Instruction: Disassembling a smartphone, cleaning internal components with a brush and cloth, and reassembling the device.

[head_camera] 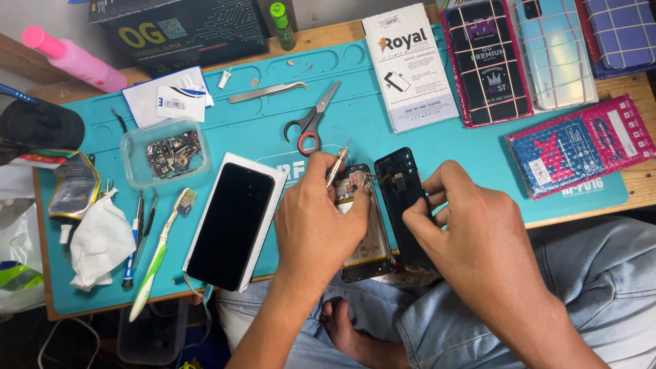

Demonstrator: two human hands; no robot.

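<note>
Above the opened phone (362, 225), screwdriver (337, 164) in left hand (318, 219); tip down-left.

"What is in the middle of the teal mat?"

"An open phone body (362, 232), lying flat, its inside parts showing. A thin screwdriver (337, 166) leans over its top end."

"And beside it?"

"The black back cover (402, 198), tilted up, just right of the phone body."
</note>
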